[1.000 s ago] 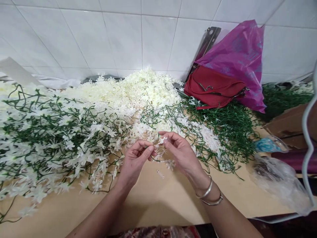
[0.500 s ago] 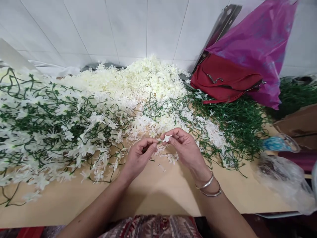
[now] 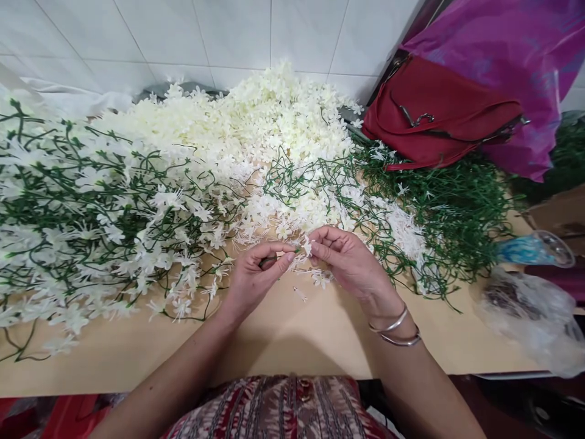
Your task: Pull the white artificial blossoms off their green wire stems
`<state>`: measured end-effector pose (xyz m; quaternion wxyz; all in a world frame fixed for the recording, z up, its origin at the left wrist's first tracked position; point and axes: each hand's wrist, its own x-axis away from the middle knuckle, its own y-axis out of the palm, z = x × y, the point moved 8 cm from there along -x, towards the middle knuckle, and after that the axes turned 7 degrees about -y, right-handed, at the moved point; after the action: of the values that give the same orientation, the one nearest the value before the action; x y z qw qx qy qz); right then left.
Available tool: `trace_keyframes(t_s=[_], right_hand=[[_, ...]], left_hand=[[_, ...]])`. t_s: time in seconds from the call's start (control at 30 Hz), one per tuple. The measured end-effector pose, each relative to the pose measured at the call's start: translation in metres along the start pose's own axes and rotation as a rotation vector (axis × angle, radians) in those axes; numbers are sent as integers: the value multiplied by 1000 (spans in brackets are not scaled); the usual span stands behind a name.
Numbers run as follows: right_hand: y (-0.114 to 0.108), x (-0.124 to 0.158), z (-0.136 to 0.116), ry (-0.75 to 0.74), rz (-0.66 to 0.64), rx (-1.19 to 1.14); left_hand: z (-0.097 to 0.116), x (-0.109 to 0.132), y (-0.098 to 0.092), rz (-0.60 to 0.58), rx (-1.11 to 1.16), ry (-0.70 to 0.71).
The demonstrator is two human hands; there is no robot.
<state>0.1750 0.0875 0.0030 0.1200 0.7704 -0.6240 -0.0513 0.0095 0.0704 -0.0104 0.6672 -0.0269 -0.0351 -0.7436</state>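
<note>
Small workshop bench for assembling artificial flowers

A tan worktable (image 3: 292,341) stands against a white tiled wall (image 3: 183,30); a heap of loose cream fabric blossoms (image 3: 256,128) lies at 12 o'clock, flowered green plastic vines (image 3: 91,219) spread toward 9 o'clock, bare green stems (image 3: 452,213) toward 2 o'clock, with a red handbag (image 3: 439,116) and purple plastic bag (image 3: 503,49) behind them.

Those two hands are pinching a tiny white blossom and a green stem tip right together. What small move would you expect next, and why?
Probably a short push: the right hand would slide the white flower onto the green stem tip pinched by the left hand. The two pieces sit nearly end to end between the fingertips, and the sprigs on the left already carry blossoms.
</note>
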Motion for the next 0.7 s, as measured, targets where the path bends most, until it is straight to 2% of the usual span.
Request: trace_keyframes(t_s=[0.27, 0.43, 0.7], right_hand=[[4, 3, 1, 36, -108, -5], [4, 3, 1, 25, -102, 64], [5, 1, 8, 3, -124, 141]], left_hand=[[10, 3, -1, 0, -125, 129], [19, 5, 0, -8, -226, 255], [7, 5, 7, -60, -203, 142]])
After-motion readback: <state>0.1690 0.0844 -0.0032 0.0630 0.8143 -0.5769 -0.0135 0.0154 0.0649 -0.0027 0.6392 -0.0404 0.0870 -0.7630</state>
